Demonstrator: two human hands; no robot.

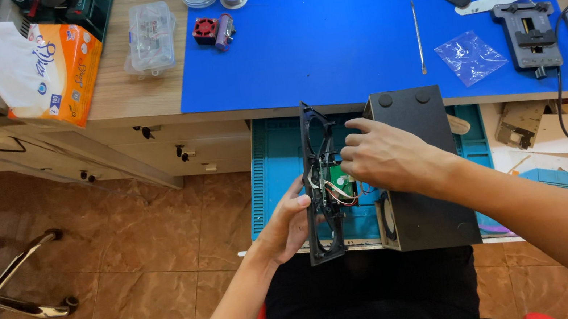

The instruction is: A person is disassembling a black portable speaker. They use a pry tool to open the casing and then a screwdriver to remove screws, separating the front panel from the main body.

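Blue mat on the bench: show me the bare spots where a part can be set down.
The blue mat is bare in its middle, between the small red fan and the thin metal probe. Its near edge is bare too. The far edge and right side are crowded: tools, plastic bag, black clamp jig.

The left hand (291, 223) grips the black front panel (319, 184) held on edge over the open teal drawer (273, 175). The right hand (388, 160) rests on the black speaker box (423, 170), fingers at the wires (338, 190) between the two parts, below the blue mat (327, 44).
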